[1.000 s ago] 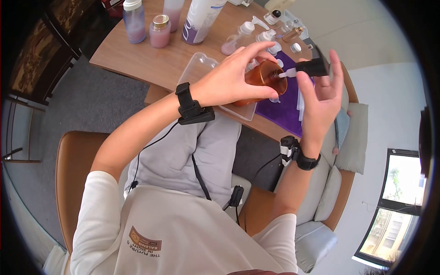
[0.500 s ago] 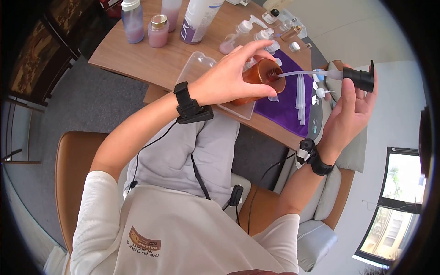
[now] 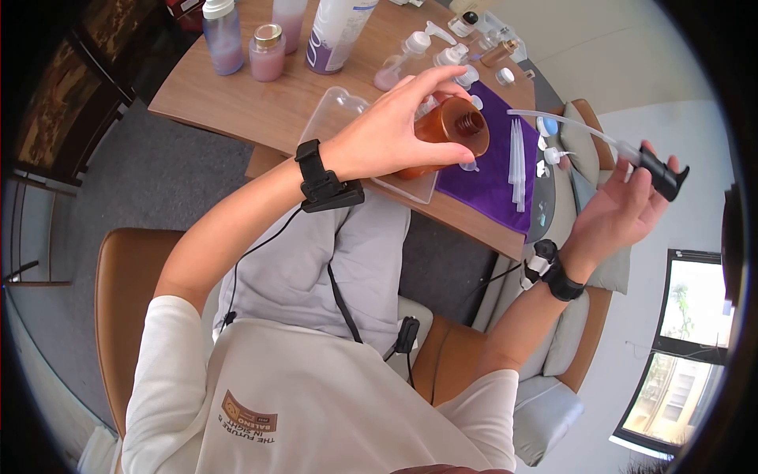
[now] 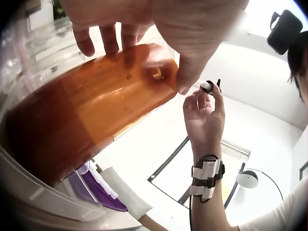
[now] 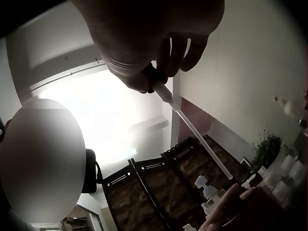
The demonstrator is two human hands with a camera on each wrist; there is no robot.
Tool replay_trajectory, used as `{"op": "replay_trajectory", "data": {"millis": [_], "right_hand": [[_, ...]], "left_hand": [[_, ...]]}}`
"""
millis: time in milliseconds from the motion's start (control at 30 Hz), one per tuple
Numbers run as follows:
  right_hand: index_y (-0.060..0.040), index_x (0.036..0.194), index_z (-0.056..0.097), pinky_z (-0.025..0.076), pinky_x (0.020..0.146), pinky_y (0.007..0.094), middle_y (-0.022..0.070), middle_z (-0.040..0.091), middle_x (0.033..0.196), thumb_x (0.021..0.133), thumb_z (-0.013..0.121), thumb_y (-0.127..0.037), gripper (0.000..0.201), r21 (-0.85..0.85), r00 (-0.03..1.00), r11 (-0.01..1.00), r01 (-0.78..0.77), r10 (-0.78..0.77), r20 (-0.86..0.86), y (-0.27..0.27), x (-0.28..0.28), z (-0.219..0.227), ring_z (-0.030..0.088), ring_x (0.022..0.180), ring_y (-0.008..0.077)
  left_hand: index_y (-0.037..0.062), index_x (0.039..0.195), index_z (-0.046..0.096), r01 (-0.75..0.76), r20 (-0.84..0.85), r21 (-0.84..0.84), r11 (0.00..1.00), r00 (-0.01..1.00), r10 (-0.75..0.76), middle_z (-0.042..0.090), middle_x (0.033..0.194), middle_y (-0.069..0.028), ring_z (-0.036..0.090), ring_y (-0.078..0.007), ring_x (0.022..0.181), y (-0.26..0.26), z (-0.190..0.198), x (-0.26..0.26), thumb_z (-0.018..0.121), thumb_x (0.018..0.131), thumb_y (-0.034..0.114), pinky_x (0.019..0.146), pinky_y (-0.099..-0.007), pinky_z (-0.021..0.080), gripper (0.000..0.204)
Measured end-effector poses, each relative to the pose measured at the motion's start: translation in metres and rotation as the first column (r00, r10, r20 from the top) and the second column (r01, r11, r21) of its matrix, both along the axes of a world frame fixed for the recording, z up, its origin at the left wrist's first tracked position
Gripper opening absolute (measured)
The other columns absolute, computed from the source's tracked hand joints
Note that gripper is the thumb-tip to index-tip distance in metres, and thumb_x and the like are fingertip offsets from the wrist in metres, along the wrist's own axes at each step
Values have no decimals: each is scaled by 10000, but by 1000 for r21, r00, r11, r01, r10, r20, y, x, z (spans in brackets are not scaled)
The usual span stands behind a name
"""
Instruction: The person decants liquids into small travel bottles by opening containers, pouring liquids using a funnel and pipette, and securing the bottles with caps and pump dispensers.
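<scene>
An amber bottle (image 3: 442,134) with an uncapped, threaded neck leans over the clear tray (image 3: 316,134), gripped by my left hand (image 3: 395,138) with the thumb along its near side. In the left wrist view the amber bottle (image 4: 101,110) fills much of the picture, fingers behind it. My right hand (image 3: 612,213), off to the right, pinches a black pump head (image 3: 662,175) between thumb and fingers. From the pump a long translucent tube (image 3: 564,120) reaches back toward the bottle, its end clear of the neck; the tube (image 5: 204,144) also shows in the right wrist view.
A purple cloth (image 3: 482,186) with several clear strips (image 3: 517,166) lies on the wooden table (image 3: 213,91). Bottles and a pink jar (image 3: 267,55) stand at the back left. Small pump bottles (image 3: 407,57) and caps stand toward the back right. A sofa is beyond the table.
The pump has moved right with my right hand, and its tube has come out of the bottle's neck. My left hand keeps its grip on the bottle, nearly in place.
</scene>
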State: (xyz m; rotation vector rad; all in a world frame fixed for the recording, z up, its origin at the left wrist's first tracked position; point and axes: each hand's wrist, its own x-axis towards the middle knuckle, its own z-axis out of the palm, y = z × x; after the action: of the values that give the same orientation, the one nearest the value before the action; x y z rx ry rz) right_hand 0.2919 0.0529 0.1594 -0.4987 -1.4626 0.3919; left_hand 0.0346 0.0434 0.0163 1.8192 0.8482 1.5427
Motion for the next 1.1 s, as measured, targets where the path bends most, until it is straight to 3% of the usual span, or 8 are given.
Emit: {"op": "replay_trajectory", "data": {"millis": [133, 233, 333, 467, 567, 733, 867, 1100], "right_hand": [[12, 1510, 423, 599, 889, 332, 234, 659, 1302, 1007, 648, 9, 552, -54, 992, 991, 125, -124, 26, 12, 31, -8, 702, 1023, 201], [18, 1500, 430, 568, 960, 335, 215, 685, 1281, 969, 700, 25, 596, -54, 902, 934, 354, -325, 285, 29, 44, -34, 705, 1058, 204], [9, 1499, 442, 553, 990, 342, 184, 715, 1262, 932, 755, 15, 648, -31, 861, 944, 330, -287, 420, 46, 61, -67, 705, 1109, 208], [-11, 1442, 528, 524, 1060, 368, 121, 741, 1249, 904, 799, -28, 603, 175, 669, 911, 374, -396, 629, 52, 70, -88, 705, 1160, 219], [-26, 1399, 583, 530, 1044, 373, 97, 747, 1234, 891, 812, -32, 557, 173, 611, 933, 315, -339, 715, 56, 71, -100, 710, 1155, 235], [-79, 1340, 637, 535, 976, 419, 98, 723, 1211, 725, 830, 32, 654, 258, 379, 951, 169, -304, 874, 57, 80, -113, 686, 1127, 323], [-93, 1373, 624, 532, 964, 418, 86, 702, 1239, 653, 809, 50, 757, 287, 199, 957, 37, -289, 936, 51, 87, -116, 665, 1146, 302], [-87, 1373, 625, 546, 971, 394, 79, 700, 1213, 797, 689, 17, 590, 289, -7, 953, -91, -291, 957, 50, 88, -116, 666, 1135, 266]], "left_hand": [[111, 1603, 400, 9, 13, -4, 1000, 1000, -9, 643, 1421, -91, 593, -233, 1299, -2, 1, 1, 889, 840, 358, 1160, -401, 418, 939], [101, 1589, 422, 11, 27, 2, 1000, 1000, -11, 601, 1455, -95, 583, -232, 1298, -3, 2, -1, 863, 865, 324, 1156, -403, 428, 876], [89, 1578, 439, 5, 67, -10, 1000, 998, -4, 552, 1494, -95, 578, -227, 1292, -7, 2, -9, 818, 902, 299, 1153, -404, 435, 804], [64, 1570, 444, 2, 75, -33, 999, 997, 1, 533, 1489, -102, 566, -217, 1285, -18, 3, -29, 722, 970, 318, 1156, -404, 420, 708], [48, 1552, 466, -4, 83, -81, 997, 997, 10, 539, 1468, -102, 554, -211, 1282, -23, -2, -43, 686, 996, 327, 1156, -399, 407, 659], [34, 1513, 508, -7, 142, -182, 983, 989, 33, 583, 1426, -79, 563, -176, 1253, -24, -13, -58, 637, 1031, 295, 1123, -363, 428, 563], [29, 1477, 545, -32, 102, -211, 977, 993, 54, 603, 1394, -70, 585, -158, 1213, -22, -20, -67, 600, 1051, 234, 1083, -331, 451, 476], [12, 1412, 592, -54, 146, -226, 973, 985, 89, 626, 1340, -59, 596, -143, 1154, -19, -33, -70, 569, 1082, 194, 1059, -309, 454, 378]]}}
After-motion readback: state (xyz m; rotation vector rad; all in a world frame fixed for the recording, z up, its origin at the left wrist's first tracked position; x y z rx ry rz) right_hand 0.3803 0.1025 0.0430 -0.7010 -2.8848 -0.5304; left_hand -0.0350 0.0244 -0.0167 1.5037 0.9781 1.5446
